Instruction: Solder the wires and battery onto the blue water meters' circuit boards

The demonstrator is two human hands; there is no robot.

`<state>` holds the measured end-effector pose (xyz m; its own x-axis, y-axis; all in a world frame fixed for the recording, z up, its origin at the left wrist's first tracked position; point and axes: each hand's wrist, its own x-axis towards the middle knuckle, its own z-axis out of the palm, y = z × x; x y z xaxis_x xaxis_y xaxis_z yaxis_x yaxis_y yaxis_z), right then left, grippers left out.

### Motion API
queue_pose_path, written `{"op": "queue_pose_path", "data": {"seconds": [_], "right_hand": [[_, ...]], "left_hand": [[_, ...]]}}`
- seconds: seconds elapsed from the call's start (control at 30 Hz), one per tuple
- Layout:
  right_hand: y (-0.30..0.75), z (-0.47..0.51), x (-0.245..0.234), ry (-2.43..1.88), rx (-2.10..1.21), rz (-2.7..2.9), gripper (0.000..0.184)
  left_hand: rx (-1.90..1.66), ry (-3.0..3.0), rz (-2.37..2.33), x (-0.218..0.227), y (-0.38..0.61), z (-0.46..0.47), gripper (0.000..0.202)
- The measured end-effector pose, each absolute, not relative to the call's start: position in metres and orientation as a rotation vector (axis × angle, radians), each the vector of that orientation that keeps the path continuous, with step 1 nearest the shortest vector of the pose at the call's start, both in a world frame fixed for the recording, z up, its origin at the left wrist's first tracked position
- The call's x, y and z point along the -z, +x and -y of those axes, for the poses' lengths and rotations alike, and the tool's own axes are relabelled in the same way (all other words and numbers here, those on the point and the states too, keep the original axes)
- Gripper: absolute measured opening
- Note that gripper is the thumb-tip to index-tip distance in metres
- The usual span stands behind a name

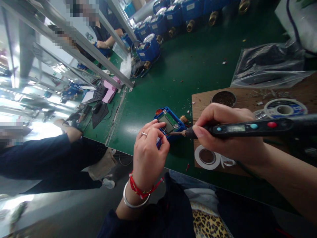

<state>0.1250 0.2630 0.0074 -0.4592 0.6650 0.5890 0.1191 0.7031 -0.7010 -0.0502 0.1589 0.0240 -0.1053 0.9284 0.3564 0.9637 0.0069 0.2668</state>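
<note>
My left hand [148, 148] is closed round a small blue housing [170, 123] with a green circuit board and display, steadying it on the green table [188, 69]. My right hand [228, 135] grips a black pen-shaped soldering iron [250, 128] with a small screen and coloured buttons. Its tip touches the right side of the board. A brass fitting [183, 119] shows behind the housing.
A wooden board [247, 96] carries a round tin [223, 98], a solder reel [284, 108] and a tape roll [207, 157]. A plastic bag [269, 64] lies beyond it. Blue meters [148, 46] line the far edge. A person's dark sleeve [44, 158] is at my left.
</note>
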Motion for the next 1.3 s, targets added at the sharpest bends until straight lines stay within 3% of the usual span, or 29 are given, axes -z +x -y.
{"op": "queue_pose_path", "data": {"seconds": [1.3], "right_hand": [[0.1269, -0.2622, -0.0072, -0.602, -0.763, 1.984, 0.013]], "left_hand": [[0.67, -2.046, 2.184, -0.0239, -0.0501, -0.1593, 0.011]]}}
